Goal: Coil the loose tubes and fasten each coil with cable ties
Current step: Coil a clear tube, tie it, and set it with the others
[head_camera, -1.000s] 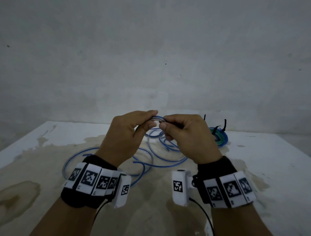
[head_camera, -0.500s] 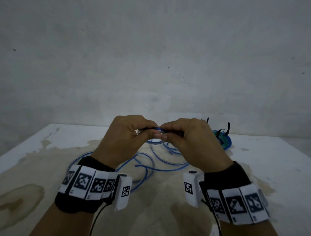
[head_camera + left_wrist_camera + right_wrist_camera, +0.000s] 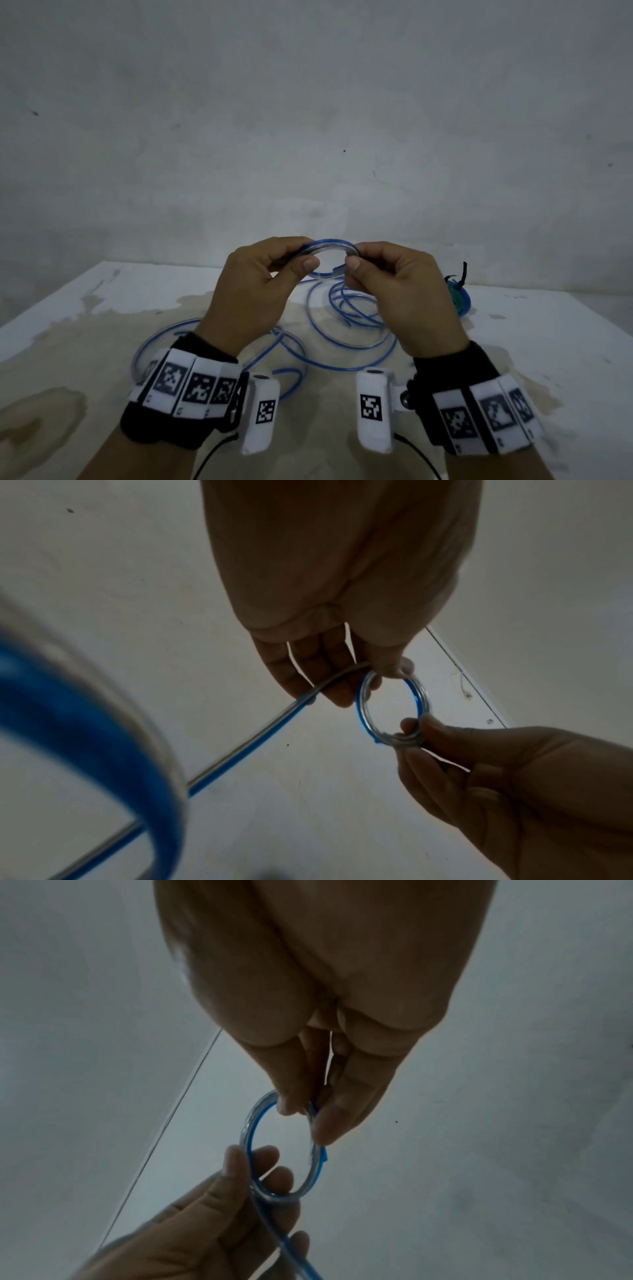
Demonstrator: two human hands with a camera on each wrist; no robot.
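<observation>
Both of our hands pinch one small coil [image 3: 325,255] of blue tube held in the air at the centre of the head view: our left hand [image 3: 255,291] clamps its left side between thumb and curled fingers, and our right hand [image 3: 404,291] clamps its right side the same way, thumbnails facing us. Compared with half a second ago, our hands have drawn a little apart and risen against the wall, so the ring that was squeezed nearly flat between our fingertips now stands open as a clear oval between the two grips. In the left wrist view the coil [image 3: 394,707] hangs just below our left fingers [image 3: 308,669], with our right hand [image 3: 514,791] gripping its lower edge, and one strand runs from under the fingers toward the lower left of the frame. In the right wrist view the coil [image 3: 284,1148] sits below our right fingertips, our left hand [image 3: 205,1218] holding its bottom. The loose tube [image 3: 342,329] lies in wide loops on the stained table [image 3: 548,342] below and behind our hands. At the right of the head view, partly hidden by our right hand, a finished coil [image 3: 460,298] rests on the table with a black cable tie [image 3: 463,272] sticking up.
</observation>
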